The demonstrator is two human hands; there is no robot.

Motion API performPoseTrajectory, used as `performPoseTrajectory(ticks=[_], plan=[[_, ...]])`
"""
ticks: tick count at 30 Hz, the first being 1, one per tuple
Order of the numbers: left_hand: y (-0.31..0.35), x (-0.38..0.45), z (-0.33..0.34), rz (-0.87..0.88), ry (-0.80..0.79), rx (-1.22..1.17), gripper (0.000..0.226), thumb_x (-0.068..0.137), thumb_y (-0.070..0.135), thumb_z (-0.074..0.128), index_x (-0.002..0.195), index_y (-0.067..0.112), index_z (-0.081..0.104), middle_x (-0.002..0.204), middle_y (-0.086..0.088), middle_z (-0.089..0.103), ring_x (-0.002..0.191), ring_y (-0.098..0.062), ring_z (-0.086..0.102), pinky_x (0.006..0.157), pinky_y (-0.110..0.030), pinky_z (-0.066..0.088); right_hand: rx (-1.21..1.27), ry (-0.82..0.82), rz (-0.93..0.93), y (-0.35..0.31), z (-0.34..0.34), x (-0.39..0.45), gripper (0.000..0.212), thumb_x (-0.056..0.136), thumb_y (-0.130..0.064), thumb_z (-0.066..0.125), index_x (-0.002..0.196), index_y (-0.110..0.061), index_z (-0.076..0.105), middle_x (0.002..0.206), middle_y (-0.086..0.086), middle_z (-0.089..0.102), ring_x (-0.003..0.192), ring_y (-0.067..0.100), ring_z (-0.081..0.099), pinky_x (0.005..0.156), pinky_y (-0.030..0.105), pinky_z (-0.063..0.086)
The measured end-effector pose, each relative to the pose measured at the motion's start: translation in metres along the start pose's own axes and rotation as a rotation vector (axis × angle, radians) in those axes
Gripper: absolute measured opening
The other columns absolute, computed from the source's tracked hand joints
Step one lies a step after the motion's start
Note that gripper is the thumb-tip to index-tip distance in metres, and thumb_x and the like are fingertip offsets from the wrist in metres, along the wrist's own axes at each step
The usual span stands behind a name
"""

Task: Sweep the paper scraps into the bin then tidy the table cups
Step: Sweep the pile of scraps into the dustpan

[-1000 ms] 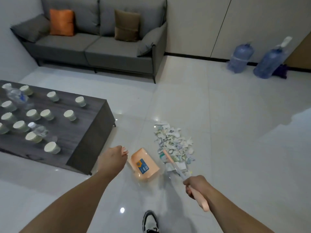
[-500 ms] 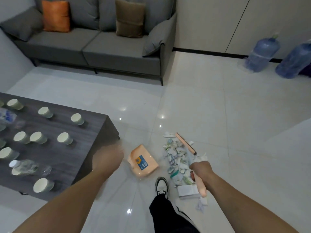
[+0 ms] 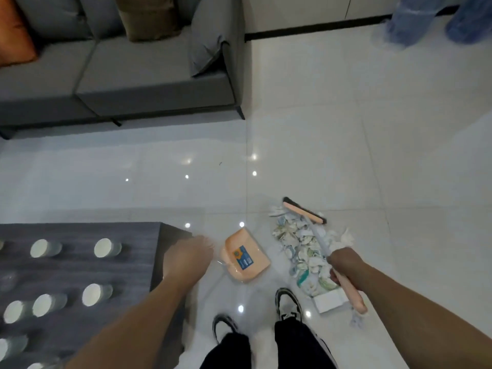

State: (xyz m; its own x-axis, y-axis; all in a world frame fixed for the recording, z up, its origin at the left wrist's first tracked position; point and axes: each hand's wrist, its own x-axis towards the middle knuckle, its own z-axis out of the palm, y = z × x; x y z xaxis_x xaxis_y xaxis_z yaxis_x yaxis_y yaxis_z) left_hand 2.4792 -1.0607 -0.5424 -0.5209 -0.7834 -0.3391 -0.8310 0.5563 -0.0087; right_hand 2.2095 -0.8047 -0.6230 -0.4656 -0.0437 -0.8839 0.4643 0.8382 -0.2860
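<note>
Two black trouser legs (image 3: 292, 344) and two black-and-white shoes (image 3: 288, 302) stand on the white tiled floor (image 3: 399, 182), at the bottom of the view.

Right hand (image 3: 343, 265): fingers curled round the pink handle of a brush (image 3: 319, 241). The handle end sticks out behind the hand; the shaft runs forward to the pink brush head, which rests on the far edge of the scrap heap.

Paper scraps (image 3: 300, 251): a loose heap of white, green and blue bits on the floor, just right of the shoes, under the brush shaft. A white folded sheet (image 3: 328, 302) lies at its near end.

Left hand (image 3: 186, 258): blurred, hovering over the corner of the table; whether its fingers are open or closed cannot be told. It holds nothing visible.

Dustpan (image 3: 246, 258): orange, blue label on top, flat on the floor between the left hand and the scraps, apart from both.

Table (image 3: 80, 267): dark wood grain, at left. Paper cups (image 3: 106, 247) stand scattered on it, well apart from one another.

Sofa (image 3: 133, 75): grey, beyond the table, with a brown cushion (image 3: 149, 17) and an orange cushion (image 3: 13, 35).

Water jugs (image 3: 410, 22): blue, blurred, by the far wall at upper right.
</note>
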Motion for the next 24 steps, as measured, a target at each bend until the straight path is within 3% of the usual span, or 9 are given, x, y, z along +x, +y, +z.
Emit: performPoseTrajectory(ticks=[2,6,9,12,15,17,21,24], plan=[[0.0,0.025,-0.003,0.02,-0.011,0.004,0.027,0.081,0.044,0.037,0.075,0.022,0.052,0.082,-0.004,0.066,0.077,-0.03,0.062,0.063,-0.031,0.043,-0.09,0.009,0.063,0.014,0.009,-0.001,0.016,0.092,0.0,0.047,0.101,0.009,0.057,0.074,0.022,0.058,0.051,0.027,0.055,0.048,0.03,0.049],[-0.013,0.074,-0.018,0.069,-0.021,-0.041,0.023,0.078,0.041,0.045,0.08,0.022,0.058,0.082,-0.006,0.065,0.075,-0.029,0.059,0.063,-0.03,0.042,-0.381,0.069,0.015,0.045,0.034,-0.023,0.02,0.093,-0.004,0.046,0.107,-0.002,0.061,0.074,0.006,0.047,0.07,0.022,0.052,0.049,0.024,0.044],[-0.024,0.099,-0.029,0.131,-0.014,-0.079,0.02,0.077,0.038,0.05,0.078,0.021,0.059,0.08,-0.006,0.064,0.072,-0.029,0.056,0.06,-0.029,0.039,-0.456,0.062,0.107,0.059,0.061,-0.046,0.008,0.087,-0.007,0.052,0.094,-0.011,0.055,0.08,0.002,0.053,0.067,0.019,0.056,0.032,0.015,0.034],[-0.034,0.111,-0.041,0.214,-0.011,-0.045,0.017,0.076,0.036,0.052,0.078,0.021,0.059,0.079,-0.006,0.063,0.073,-0.03,0.059,0.062,-0.028,0.039,-0.523,0.036,0.148,0.063,0.09,-0.072,0.021,0.082,-0.013,0.061,0.102,-0.012,0.053,0.097,-0.001,0.061,0.078,0.015,0.063,0.037,0.016,0.038],[-0.039,0.12,-0.052,0.334,-0.03,-0.005,0.013,0.075,0.034,0.049,0.07,0.022,0.051,0.076,-0.003,0.061,0.071,-0.028,0.058,0.064,-0.029,0.045,-0.434,0.051,0.149,0.067,0.114,-0.09,0.018,0.08,-0.012,0.062,0.096,-0.011,0.052,0.087,-0.004,0.056,0.066,0.011,0.056,0.033,0.015,0.03],[-0.042,0.127,-0.06,0.386,-0.044,0.01,0.014,0.074,0.033,0.049,0.067,0.021,0.05,0.073,0.0,0.06,0.068,-0.025,0.057,0.063,-0.028,0.045,-0.343,0.111,0.141,0.065,0.125,-0.103,0.016,0.083,-0.011,0.057,0.099,-0.008,0.055,0.076,-0.004,0.051,0.057,0.008,0.049,0.035,0.017,0.034],[-0.046,0.139,-0.077,0.433,-0.039,0.037,0.013,0.069,0.034,0.054,0.066,0.022,0.054,0.067,0.003,0.056,0.063,-0.02,0.055,0.056,-0.025,0.037,-0.137,0.197,0.159,0.063,0.134,-0.12,0.016,0.084,-0.007,0.052,0.096,-0.004,0.062,0.074,0.002,0.055,0.052,0.017,0.057,0.035,0.019,0.038],[-0.049,0.145,-0.084,0.438,-0.025,0.042,0.016,0.068,0.039,0.056,0.067,0.023,0.057,0.068,0.003,0.058,0.065,-0.02,0.056,0.059,-0.026,0.043,0.053,0.28,0.164,0.061,0.128,-0.121,0.015,0.084,-0.001,0.045,0.085,-0.004,0.06,0.075,0.014,0.06,0.037,0.024,0.058,0.033,0.019,0.039]])
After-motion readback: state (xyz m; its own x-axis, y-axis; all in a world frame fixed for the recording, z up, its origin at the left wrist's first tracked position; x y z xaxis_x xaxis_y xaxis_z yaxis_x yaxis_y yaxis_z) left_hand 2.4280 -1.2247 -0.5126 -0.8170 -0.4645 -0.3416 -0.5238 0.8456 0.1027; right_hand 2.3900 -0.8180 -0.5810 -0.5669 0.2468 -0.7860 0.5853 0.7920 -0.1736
